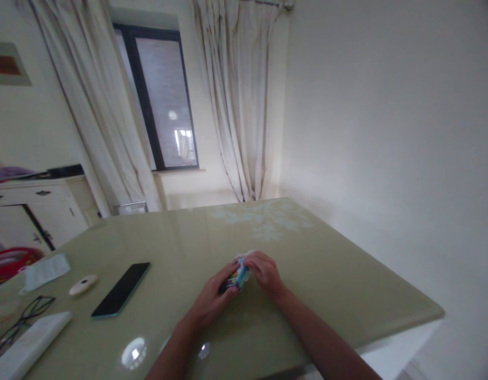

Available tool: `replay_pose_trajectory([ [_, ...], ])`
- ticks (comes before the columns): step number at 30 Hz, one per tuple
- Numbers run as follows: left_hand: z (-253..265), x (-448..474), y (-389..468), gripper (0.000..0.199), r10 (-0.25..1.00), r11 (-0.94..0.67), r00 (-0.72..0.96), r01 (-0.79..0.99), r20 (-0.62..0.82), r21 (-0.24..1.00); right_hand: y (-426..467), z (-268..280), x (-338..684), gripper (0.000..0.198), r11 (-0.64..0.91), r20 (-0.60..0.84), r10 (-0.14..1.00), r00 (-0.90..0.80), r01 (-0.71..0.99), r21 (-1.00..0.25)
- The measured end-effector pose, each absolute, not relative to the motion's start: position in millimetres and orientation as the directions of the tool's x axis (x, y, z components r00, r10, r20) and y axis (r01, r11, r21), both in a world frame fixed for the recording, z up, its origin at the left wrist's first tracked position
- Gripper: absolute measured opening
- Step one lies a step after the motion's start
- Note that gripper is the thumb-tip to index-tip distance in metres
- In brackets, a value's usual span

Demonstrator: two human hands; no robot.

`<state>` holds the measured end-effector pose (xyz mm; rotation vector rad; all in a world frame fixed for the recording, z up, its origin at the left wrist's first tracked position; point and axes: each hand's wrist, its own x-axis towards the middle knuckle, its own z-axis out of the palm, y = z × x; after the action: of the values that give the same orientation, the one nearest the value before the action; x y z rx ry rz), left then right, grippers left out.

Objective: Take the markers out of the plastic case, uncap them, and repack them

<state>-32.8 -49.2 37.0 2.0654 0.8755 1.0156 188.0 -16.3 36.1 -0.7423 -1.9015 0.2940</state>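
One white slab (32,345) on the table's (347,290) near left, 1 pair of glasses (29,318) by it. Next, over mid-table, 1 small colorful packet (239,278) in 2 hands: left hand (214,296) curled round its near left side, right hand (268,275) gripping the far right end, fingers bent. Left of them: 1 phone (121,290), 1 white oval object (83,285), 1 mask (47,272). Beyond: 1 red basket (6,272), 1 white cabinet (57,211), 2 curtains (240,95), 1 window (167,100).
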Motion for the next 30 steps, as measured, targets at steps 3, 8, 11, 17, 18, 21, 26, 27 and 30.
replay_pose_trajectory([
  [3,36.7,-34.4,-48.2,0.062,0.836,-0.499,0.397,0.266,0.378,0.825,-15.3,36.9,189.4,0.034,0.745,0.722,0.655,-0.222,0.35,-0.568],
  [8,29.9,-40.8,-45.2,0.065,0.908,-0.387,0.268,0.247,0.321,0.888,-5.4,35.3,199.3,0.037,0.678,0.673,0.724,-0.154,0.338,-0.652],
  [11,28.1,-41.6,-45.0,0.071,0.92,-0.361,0.255,0.253,0.299,0.897,-0.4,34.4,204.0,0.037,0.668,0.631,0.743,-0.222,0.294,-0.684],
  [17,40.0,-38.4,-50.2,0.078,0.915,-0.357,0.291,0.261,0.28,0.897,4.1,34.3,207.1,0.034,0.637,0.617,0.771,-0.155,0.198,-0.745],
  [18,42.4,-37.9,-51.3,0.078,0.911,-0.363,0.302,0.263,0.281,0.894,4.2,34.3,207.3,0.034,0.63,0.614,0.776,-0.142,0.187,-0.753],
  [21,46.6,-37.0,-53.9,0.079,0.905,-0.375,0.314,0.268,0.288,0.887,3.2,34.7,206.3,0.035,0.615,0.607,0.788,-0.104,0.18,-0.767],
  [26,40.5,-37.6,-53.2,0.07,0.915,-0.348,0.298,0.246,0.271,0.905,-0.3,34.4,201.3,0.036,0.592,0.594,0.802,-0.07,0.234,-0.771],
  [27,38.2,-37.6,-52.4,0.069,0.921,-0.335,0.289,0.246,0.261,0.909,-0.3,33.7,200.6,0.036,0.579,0.584,0.809,-0.063,0.255,-0.774],
  [30,32.2,-36.7,-48.3,0.069,0.948,-0.285,0.214,0.248,0.235,0.926,2.9,28.9,200.9,0.043,0.516,0.518,0.853,-0.067,0.26,-0.816],
])
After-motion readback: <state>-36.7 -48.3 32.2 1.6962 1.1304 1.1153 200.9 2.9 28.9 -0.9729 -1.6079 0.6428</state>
